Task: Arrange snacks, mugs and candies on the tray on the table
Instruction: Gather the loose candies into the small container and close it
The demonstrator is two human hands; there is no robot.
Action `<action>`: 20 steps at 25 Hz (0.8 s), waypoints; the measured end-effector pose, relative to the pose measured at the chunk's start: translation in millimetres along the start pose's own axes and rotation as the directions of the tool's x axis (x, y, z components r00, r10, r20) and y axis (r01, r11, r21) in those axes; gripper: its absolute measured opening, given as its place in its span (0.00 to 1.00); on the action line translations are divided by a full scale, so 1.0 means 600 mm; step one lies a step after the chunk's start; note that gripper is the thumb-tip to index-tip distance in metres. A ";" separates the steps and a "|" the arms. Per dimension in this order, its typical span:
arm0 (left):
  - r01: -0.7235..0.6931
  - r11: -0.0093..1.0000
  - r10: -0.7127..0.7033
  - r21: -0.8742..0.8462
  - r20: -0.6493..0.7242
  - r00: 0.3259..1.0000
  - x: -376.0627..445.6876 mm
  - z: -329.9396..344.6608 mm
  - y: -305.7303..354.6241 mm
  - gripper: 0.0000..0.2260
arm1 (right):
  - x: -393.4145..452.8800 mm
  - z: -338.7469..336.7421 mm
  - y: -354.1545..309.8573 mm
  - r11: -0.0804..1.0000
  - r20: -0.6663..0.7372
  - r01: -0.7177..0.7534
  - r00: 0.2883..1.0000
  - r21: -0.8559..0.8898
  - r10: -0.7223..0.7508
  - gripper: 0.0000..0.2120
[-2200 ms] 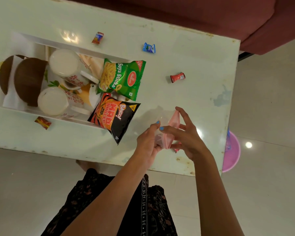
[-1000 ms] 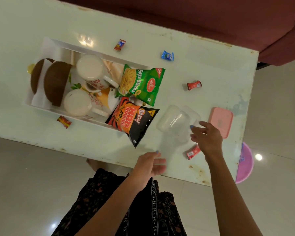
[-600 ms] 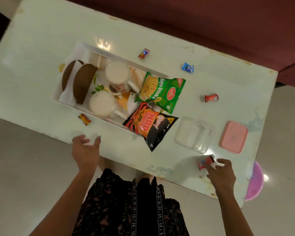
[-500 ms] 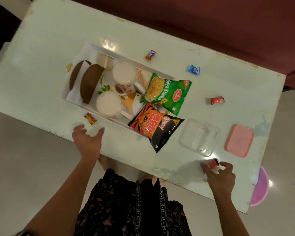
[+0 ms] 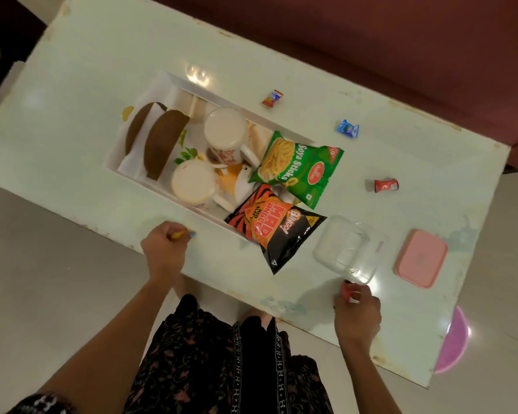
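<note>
A white tray (image 5: 174,82) on the table holds two white mugs (image 5: 226,134), a green Soya Sticks packet (image 5: 299,168) and an orange-black Bingo packet (image 5: 274,225), both hanging over its right end. My left hand (image 5: 165,249) sits at the table's front edge, closed on a small red-yellow candy (image 5: 178,234). My right hand (image 5: 356,312) pinches a red candy (image 5: 347,289) just in front of an open clear plastic box (image 5: 346,249). Three more candies lie loose: a red-blue candy (image 5: 272,98), a blue candy (image 5: 348,129) and a red candy (image 5: 386,185).
The box's pink lid (image 5: 420,258) lies right of it. Two brown bowls (image 5: 163,141) on a white napkin fill the tray's left end. A maroon sofa (image 5: 401,40) runs behind the table. A pink basin (image 5: 453,342) sits on the floor at right.
The pink lid came off the clear box and both were set on the table. My left hand reached left and closed on the candy by the tray; my right picked up the red candy.
</note>
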State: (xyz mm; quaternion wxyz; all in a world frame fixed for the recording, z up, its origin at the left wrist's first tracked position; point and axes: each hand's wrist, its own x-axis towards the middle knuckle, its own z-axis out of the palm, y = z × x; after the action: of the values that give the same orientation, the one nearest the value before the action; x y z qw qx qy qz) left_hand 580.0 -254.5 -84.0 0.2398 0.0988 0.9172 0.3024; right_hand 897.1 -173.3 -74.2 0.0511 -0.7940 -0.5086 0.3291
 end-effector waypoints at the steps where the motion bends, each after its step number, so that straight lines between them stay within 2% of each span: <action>1: 0.030 0.999 -0.030 -0.011 0.042 0.999 -0.031 0.005 -0.003 0.07 | -0.006 0.003 -0.002 1.000 0.019 0.021 1.000 -0.013 -0.020 0.09; 3: 0.100 0.995 -0.094 -0.025 0.162 0.982 -0.100 0.018 -0.010 0.08 | -0.023 0.012 -0.005 0.999 0.063 0.047 0.997 -0.009 -0.046 0.07; 5: 0.139 0.990 -0.119 -0.033 0.341 0.933 -0.173 0.042 -0.013 0.07 | -0.040 0.019 -0.006 0.999 0.106 0.010 0.994 0.051 -0.016 0.07; 7: 0.203 0.978 -0.149 -0.041 0.537 0.830 -0.244 0.075 -0.007 0.05 | -0.051 0.020 -0.007 0.978 0.156 -0.115 0.984 0.174 0.088 0.08; 9: 0.312 0.946 -0.181 -0.089 0.653 0.735 -0.299 0.115 0.023 0.04 | -0.054 0.008 -0.010 0.919 0.176 -0.242 0.965 0.312 0.195 0.08; 10: 0.340 0.932 -0.176 -0.126 0.663 0.728 -0.319 0.135 0.045 0.05 | -0.054 -0.002 -0.012 0.892 0.148 -0.259 0.965 0.371 0.218 0.07; 11: 0.323 0.931 -0.143 -0.168 0.648 0.748 -0.334 0.150 0.073 0.06 | -0.050 -0.016 -0.015 0.874 0.094 -0.240 0.971 0.423 0.221 0.06; 14: 0.186 0.931 0.026 -0.314 0.567 0.823 -0.350 0.179 0.155 0.11 | -0.028 -0.066 -0.032 0.830 -0.082 -0.129 0.975 0.542 0.205 0.05; 16: 0.107 0.924 0.101 -0.366 0.505 0.857 -0.340 0.190 0.195 0.10 | -0.005 -0.088 -0.050 0.819 -0.145 -0.071 0.972 0.570 0.185 0.05; 18: 0.033 0.933 0.156 -0.359 0.483 0.862 -0.325 0.206 0.222 0.08 | 0.020 -0.099 -0.068 0.842 -0.143 -0.029 0.982 0.538 0.125 0.04; 20: -0.029 0.952 0.194 -0.303 0.531 0.825 -0.313 0.221 0.240 0.11 | 0.044 -0.105 -0.083 0.890 -0.061 0.010 0.998 0.456 0.020 0.03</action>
State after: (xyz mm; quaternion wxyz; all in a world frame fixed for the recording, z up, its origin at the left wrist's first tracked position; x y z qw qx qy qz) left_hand 814.0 -133.6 -18.6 0.4886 0.2008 0.7480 0.4018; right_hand 901.8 -111.3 -17.3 0.2512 -0.7714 -0.4133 0.4135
